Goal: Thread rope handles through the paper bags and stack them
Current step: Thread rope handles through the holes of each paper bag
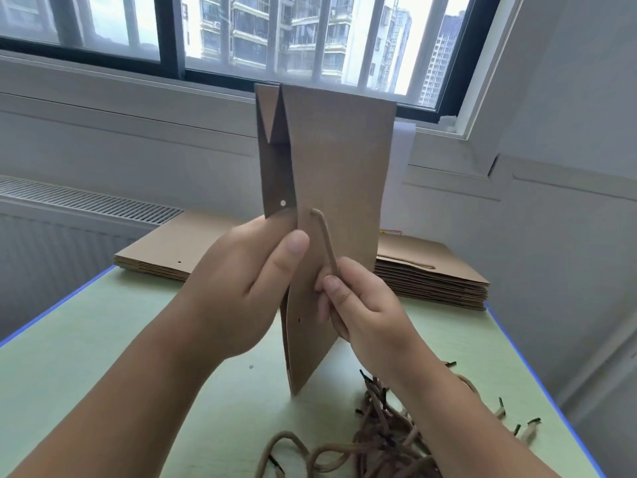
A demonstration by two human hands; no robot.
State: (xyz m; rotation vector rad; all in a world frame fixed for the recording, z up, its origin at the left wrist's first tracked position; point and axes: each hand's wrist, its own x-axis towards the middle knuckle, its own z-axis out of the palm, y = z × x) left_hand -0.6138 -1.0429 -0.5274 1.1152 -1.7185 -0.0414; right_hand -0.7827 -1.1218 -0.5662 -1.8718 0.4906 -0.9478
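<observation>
The bag (341,160) stands on end mid-tabletop (103,339), its edge pinched by the left grip (251,270). The right grip (358,298) pinches the rope (325,243). A hard tug could tear the paper or unthread the rope.

matt brown paper bag (337,160), twisted fibrous rope handle (324,236).

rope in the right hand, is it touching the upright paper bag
Touching. The head view shows the rope, pinched by the right hand, running up the front of the paper bag, its top end meeting the panel.
</observation>
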